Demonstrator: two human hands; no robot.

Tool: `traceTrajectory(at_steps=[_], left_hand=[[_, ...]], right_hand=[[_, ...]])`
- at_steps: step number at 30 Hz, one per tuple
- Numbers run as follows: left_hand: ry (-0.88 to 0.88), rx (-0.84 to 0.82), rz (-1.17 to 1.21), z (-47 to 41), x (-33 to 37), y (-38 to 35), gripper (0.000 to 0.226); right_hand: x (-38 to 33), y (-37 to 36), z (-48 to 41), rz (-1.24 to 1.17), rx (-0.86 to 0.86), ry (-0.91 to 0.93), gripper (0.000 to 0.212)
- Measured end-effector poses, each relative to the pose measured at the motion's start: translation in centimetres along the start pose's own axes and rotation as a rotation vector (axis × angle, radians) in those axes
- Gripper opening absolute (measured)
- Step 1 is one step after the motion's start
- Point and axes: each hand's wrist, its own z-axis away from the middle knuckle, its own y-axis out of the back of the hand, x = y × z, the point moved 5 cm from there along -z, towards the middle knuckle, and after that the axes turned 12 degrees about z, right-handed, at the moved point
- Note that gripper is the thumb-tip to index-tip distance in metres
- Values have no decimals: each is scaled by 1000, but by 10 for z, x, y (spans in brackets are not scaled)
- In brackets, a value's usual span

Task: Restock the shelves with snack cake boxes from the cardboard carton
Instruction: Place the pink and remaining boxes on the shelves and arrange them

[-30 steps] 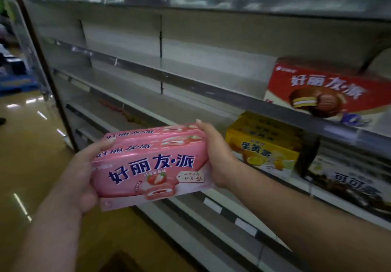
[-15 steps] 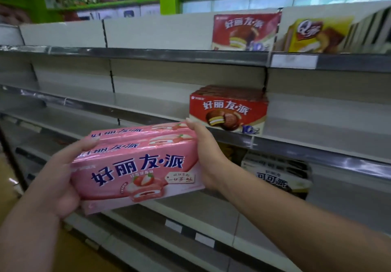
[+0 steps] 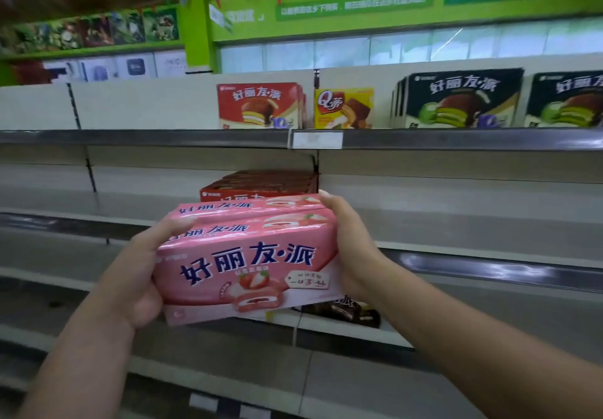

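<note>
Left hand grips the left end of the pink boxes, thumb laid over the top edge. Right hand clasps the right end. Two pink boxes pressed together front to back, held in the air before the shelves, not on any shelf. Red boxes on the middle shelf just behind them. Top shelf: red box, yellow box, black boxes. Dark box on the lower shelf, partly hidden under the pink ones.
</note>
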Motion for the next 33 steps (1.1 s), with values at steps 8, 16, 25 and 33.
traceTrajectory(at_steps=[8,16,25,33], left_hand=[[65,-157,-27,-34,-34,-107,35],[165,-235,-9,-90,-88,-189,45],[293,-285,-28,-148,-133,-243,31],[299,-226,-25,-200,-155,-246,34]], right_hand=[[-17,110,3,-29,167,83,44],[-17,203,-10,-71,318,66,49],[-22,266,-51,-51,427,90,43],[-9,279,-104,-79,422,81,46]])
